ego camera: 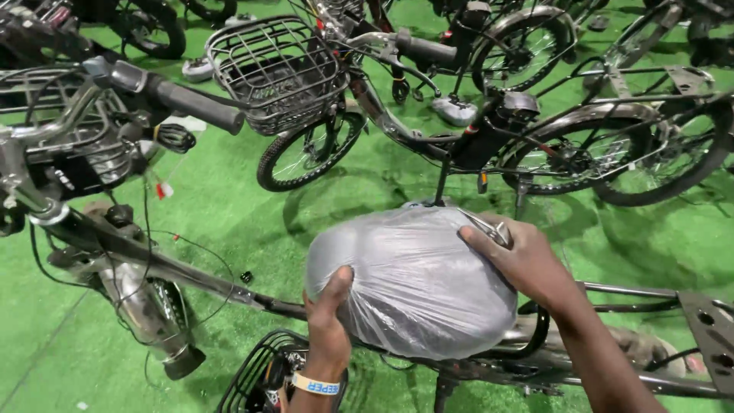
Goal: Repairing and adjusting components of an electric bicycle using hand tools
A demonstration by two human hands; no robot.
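A bicycle saddle wrapped in clear plastic [413,279] sits in the lower middle of the head view, on a dark bicycle frame [153,264] that runs from left to right under it. My left hand [327,321] grips the saddle's near left edge, thumb on top; a pale wristband is on that wrist. My right hand [524,260] lies over the saddle's right end, fingers pressed on the plastic next to a small shiny metal part.
The left handlebar grip [195,105] of this bicycle juts in at upper left. Another bicycle with a wire front basket [279,73] stands behind on green artificial turf [222,206]. More bicycles crowd the top and right. A rear rack [707,329] is at lower right.
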